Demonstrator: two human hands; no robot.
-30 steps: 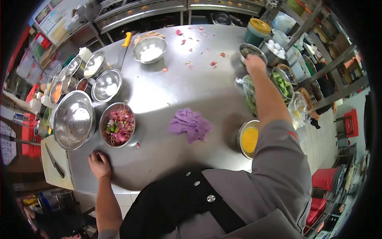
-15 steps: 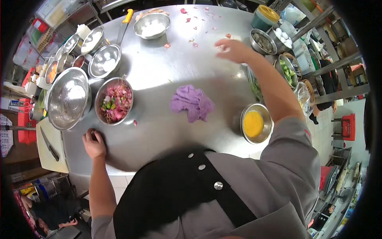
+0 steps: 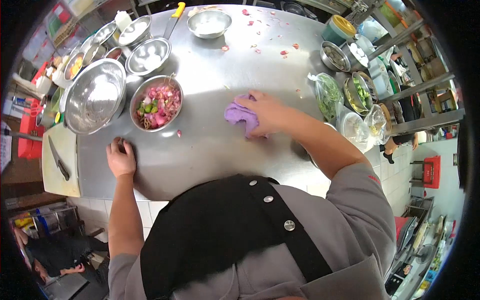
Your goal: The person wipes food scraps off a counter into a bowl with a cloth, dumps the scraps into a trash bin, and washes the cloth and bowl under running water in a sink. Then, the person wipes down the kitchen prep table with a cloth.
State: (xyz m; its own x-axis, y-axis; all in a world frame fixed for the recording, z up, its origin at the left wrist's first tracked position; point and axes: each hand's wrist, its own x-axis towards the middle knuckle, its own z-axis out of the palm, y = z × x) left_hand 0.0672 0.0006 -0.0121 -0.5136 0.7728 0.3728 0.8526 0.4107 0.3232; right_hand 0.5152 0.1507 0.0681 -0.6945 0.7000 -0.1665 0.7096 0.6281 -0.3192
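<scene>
My right hand point(image 3: 267, 112) is on the crumpled purple cloth point(image 3: 240, 114) in the middle of the steel table point(image 3: 215, 155), its fingers closed round the cloth's right side. Near the front edge, my left hand point(image 3: 121, 159) rests on the table with curled fingers; whatever they may hold is hidden. Just beyond it stands a steel bowl point(image 3: 157, 103) of chopped pink and green pieces. A large perforated bowl point(image 3: 95, 95) is to the left of that. My right forearm mostly covers another bowl at the right.
A cutting board point(image 3: 62, 170) with a knife point(image 3: 59, 159) lies at the left. Several bowls line the left side; a yellow-handled knife point(image 3: 174, 19) lies at the back. Bagged greens point(image 3: 328, 95) and a shellfish bowl point(image 3: 335, 56) are at the right. A person point(image 3: 55, 255) is lower left.
My right hand has moved from the bowl at the back right to the purple cloth and closed on it. My left hand has stayed near the table edge. The view has shifted.
</scene>
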